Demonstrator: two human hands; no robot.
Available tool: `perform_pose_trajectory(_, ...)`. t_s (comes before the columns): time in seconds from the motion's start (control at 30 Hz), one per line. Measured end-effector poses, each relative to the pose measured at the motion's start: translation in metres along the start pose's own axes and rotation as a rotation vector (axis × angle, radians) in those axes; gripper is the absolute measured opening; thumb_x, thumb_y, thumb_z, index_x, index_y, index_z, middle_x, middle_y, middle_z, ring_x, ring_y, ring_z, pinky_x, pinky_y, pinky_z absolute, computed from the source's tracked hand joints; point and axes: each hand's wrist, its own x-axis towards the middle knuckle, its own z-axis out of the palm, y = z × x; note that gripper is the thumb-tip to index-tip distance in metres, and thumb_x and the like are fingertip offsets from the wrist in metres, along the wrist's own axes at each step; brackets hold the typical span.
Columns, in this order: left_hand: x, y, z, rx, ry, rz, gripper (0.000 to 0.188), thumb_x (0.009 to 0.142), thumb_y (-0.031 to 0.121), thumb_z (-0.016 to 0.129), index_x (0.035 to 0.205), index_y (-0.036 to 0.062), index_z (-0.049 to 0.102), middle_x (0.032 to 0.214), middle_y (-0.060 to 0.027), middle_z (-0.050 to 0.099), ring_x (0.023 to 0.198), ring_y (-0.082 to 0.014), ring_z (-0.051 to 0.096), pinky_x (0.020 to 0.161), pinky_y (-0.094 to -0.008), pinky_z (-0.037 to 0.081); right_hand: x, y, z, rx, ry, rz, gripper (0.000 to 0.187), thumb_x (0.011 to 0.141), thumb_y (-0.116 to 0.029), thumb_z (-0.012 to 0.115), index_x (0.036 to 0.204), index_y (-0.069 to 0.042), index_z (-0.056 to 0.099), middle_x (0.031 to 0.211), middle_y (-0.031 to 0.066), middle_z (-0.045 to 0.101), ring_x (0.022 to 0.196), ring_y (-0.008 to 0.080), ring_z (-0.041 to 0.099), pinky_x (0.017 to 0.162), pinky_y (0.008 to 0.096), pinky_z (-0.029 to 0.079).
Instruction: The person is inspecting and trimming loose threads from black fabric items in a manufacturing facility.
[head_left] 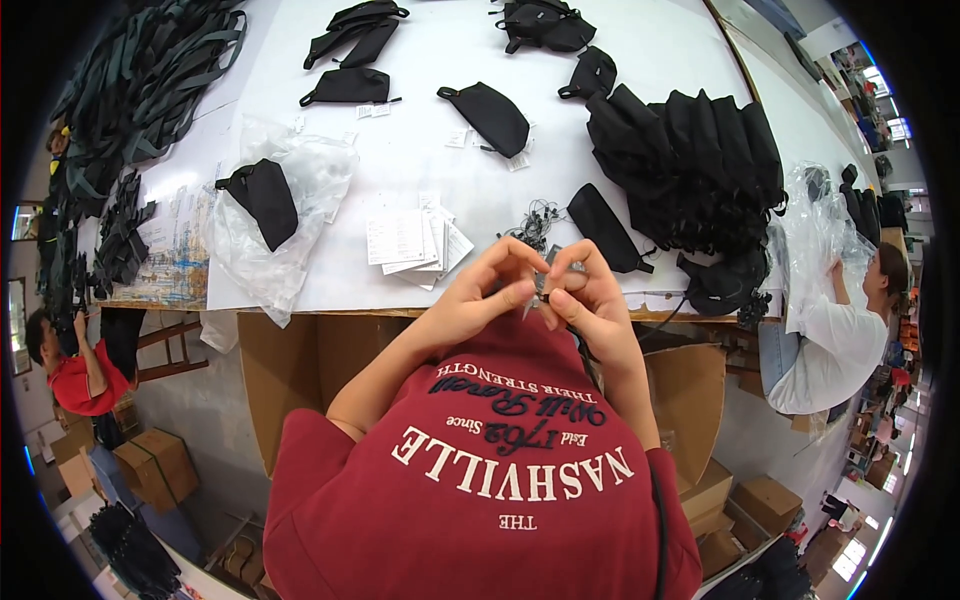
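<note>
My left hand (492, 288) and my right hand (588, 300) meet over the table's near edge, thumbs and fingertips pinched together. Between them is a small dark piece (544, 297), too small and too covered by fingers to name. Just beyond my fingertips lies a tangle of thin black strings (537, 222). A stack of white printed cards (408, 240) is left of my hands. To the right, close to my right hand, rests a black zippered pouch (606, 228). Another black pouch (492, 118) lies farther off, with small white tags by it.
At right is a big pile of black pouches (690, 160). A pouch (268, 205) lies on clear plastic bags (235, 245) at left. Dark straps (140, 80) heap at far left. Cardboard boxes (690, 400) stand below the edge. One person (85, 370) works at each side.
</note>
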Motion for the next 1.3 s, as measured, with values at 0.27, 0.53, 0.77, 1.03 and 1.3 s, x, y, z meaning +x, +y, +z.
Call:
perform_pose_trajectory(0.27, 0.028, -0.019, -0.036, 0.202, -0.417, -0.17, 0.034, 0.073, -0.002, 0.038, 0.1, 0.0002, 0.058, 0.103, -0.0071, 0.058, 0.093, -0.0166, 0.051, 0.081, -0.0298, 0.042, -0.008, -0.022, 0.001, -0.075, 0.014, -0.051, 0.019, 0.092, -0.01, 0.052, 0.106, -0.006, 0.04, 0.073, 0.005, 0.055, 0.066, 0.0095, 0.052, 0.057, 0.0199, 0.039)
perform_pose_trajectory(0.53, 0.022, -0.007, -0.038, 0.385, -0.515, -0.081, 0.041, 0.071, -0.002, 0.049, 0.111, 0.006, 0.053, 0.103, -0.0068, 0.054, 0.09, -0.0208, 0.05, 0.08, -0.0311, 0.041, -0.01, -0.027, 0.0, -0.084, 0.111, -0.145, 0.023, 0.09, -0.015, 0.056, 0.103, -0.006, 0.039, 0.066, 0.0072, 0.053, 0.056, 0.0107, 0.05, 0.051, 0.0202, 0.037)
perform_pose_trajectory(0.77, 0.012, -0.01, -0.078, 1.044, -0.273, 0.009, 0.029, 0.072, 0.012, 0.068, 0.099, 0.0096, 0.058, 0.101, -0.0037, 0.055, 0.097, -0.0254, 0.043, 0.091, -0.0356, 0.033, -0.016, -0.036, -0.006, -0.136, 0.144, -0.213, 0.019, 0.092, -0.011, 0.052, 0.107, -0.006, 0.042, 0.072, 0.0064, 0.057, 0.063, 0.0094, 0.052, 0.057, 0.0199, 0.04)
perform_pose_trajectory(1.03, -0.003, -0.013, -0.096, 0.792, -0.12, -0.059, 0.021, 0.064, 0.014, 0.077, 0.079, 0.0067, 0.065, 0.079, -0.0023, 0.056, 0.085, -0.0201, 0.046, 0.078, -0.0305, 0.039, -0.016, -0.034, -0.012, -0.066, 0.139, -0.236, 0.016, 0.093, -0.009, 0.05, 0.107, -0.006, 0.043, 0.07, 0.005, 0.056, 0.064, 0.0089, 0.052, 0.059, 0.0213, 0.04)
perform_pose_trajectory(1.3, -0.005, -0.018, -0.076, 0.759, 0.006, 0.09, 0.019, 0.064, 0.008, 0.075, 0.071, 0.0009, 0.058, 0.068, -0.0049, 0.053, 0.07, -0.0175, 0.048, 0.063, -0.0282, 0.037, -0.023, -0.033, -0.021, -0.113, 0.182, -0.246, 0.016, 0.092, -0.008, 0.05, 0.107, -0.005, 0.046, 0.067, 0.0005, 0.05, 0.063, 0.0066, 0.049, 0.058, 0.0203, 0.037)
